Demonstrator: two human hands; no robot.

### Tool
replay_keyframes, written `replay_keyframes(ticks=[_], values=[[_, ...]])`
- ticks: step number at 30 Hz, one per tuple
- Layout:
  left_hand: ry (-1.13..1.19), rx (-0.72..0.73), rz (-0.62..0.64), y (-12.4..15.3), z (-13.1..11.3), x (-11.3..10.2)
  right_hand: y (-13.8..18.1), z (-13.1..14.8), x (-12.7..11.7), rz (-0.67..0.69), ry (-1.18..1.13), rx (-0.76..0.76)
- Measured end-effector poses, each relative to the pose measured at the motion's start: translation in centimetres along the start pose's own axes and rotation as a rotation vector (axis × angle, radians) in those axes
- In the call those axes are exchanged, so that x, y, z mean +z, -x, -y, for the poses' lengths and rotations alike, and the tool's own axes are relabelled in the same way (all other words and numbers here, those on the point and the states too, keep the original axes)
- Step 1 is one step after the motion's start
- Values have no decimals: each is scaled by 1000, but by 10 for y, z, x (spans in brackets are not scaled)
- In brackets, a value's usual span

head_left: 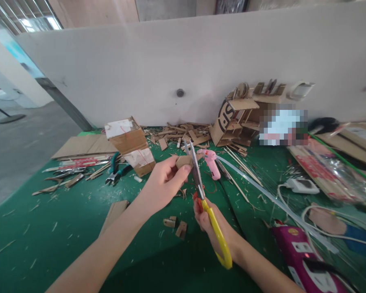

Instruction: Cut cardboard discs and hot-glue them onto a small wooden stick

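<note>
A small piece of cardboard (183, 162) is pinched between the thumb and fingers of my left hand (166, 181). My right hand (212, 221) grips a pair of scissors (198, 175) with yellow and orange handles, blades pointing away from me. The blades lie at the right edge of the cardboard; whether they bite into it I cannot tell. Just beyond them a pink glue gun (212, 163) rests on the green table. Two small folded cardboard pieces (176, 226) lie below my hands.
Cardboard scraps (183, 134) are heaped along the white partition (140, 73). A cardboard shelf model (232, 122) stands behind right, a cardboard box (129, 144) behind left. Pliers (113, 173) and wooden sticks lie left. A purple power strip (301, 256) and cables occupy the right.
</note>
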State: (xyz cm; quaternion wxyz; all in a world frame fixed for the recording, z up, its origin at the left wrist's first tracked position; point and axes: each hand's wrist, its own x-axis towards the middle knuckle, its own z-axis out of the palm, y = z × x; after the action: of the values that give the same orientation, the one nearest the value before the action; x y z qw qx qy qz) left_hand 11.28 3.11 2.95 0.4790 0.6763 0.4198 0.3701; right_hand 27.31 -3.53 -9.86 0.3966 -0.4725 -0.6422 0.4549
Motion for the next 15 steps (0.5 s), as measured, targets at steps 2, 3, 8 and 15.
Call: replay_keyframes(ticks=[2,3,8,15], values=[[-4,-7,5,0,0,-1,0,1,-2,13,-4,19],[-5,-9,7,0,-1,0,0,2,-3,14,-2,30],[17,-20,14,-1,-1,1,-1,-1,-3,10,8,44],[-31,-50,91,-1,-4,-11,0,4,-6,1,18,-7]])
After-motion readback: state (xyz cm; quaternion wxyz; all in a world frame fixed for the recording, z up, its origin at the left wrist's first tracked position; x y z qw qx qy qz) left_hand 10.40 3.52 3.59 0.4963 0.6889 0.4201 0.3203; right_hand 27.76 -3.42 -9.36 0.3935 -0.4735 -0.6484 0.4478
